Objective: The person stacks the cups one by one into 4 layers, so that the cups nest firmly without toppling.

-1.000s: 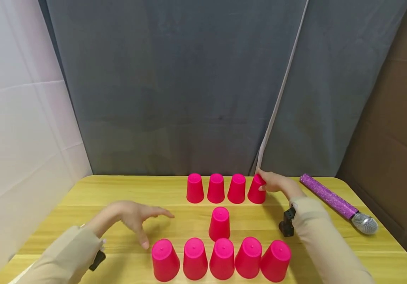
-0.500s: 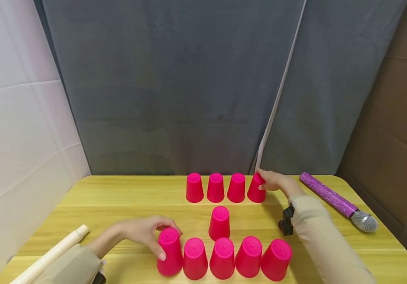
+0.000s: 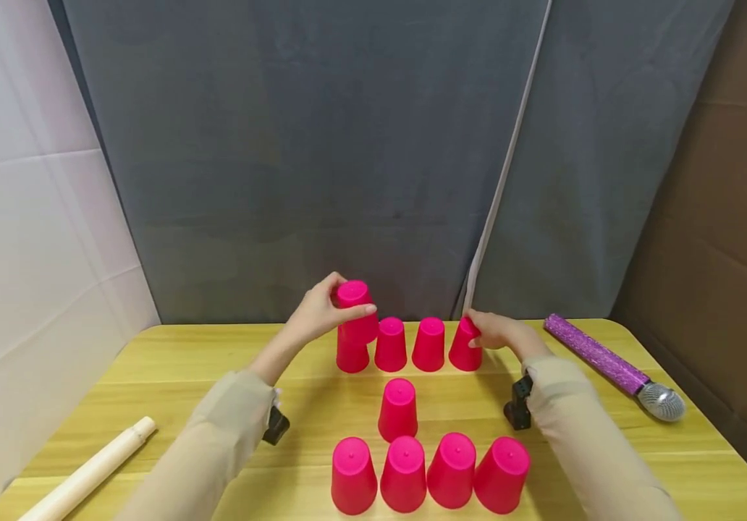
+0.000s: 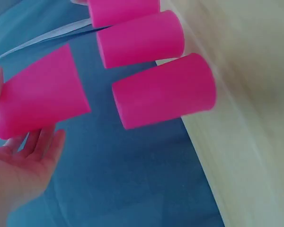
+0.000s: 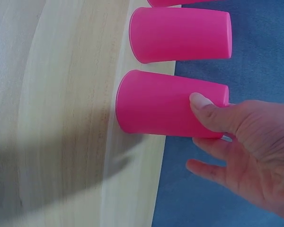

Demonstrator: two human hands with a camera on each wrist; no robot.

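Note:
Several pink cups stand upside down on the yellow wooden table [image 3: 184, 362]. My left hand [image 3: 337, 300] grips one pink cup [image 3: 355, 311] in the air, just above the leftmost cup [image 3: 352, 356] of the back row; the left wrist view shows that held cup [image 4: 40, 104] against my fingers [image 4: 33, 151]. At the other end of that row, my right hand [image 3: 487, 331] holds the rightmost cup [image 3: 463, 347], thumb on its side [image 5: 170, 109]. A single cup [image 3: 398, 409] stands in the middle, and a front row of cups [image 3: 403, 474] is nearest me.
A purple glitter microphone [image 3: 611, 365] lies at the right of the table. At the front left corner a pale wooden stick [image 3: 87, 474] rests. A grey curtain [image 3: 347, 145] hangs close behind the back row, with a white wall left and brown board right.
My left hand took hold of the leftmost front-row cup and carried it up and back to above the back row's left end. My right hand stayed on its cup.

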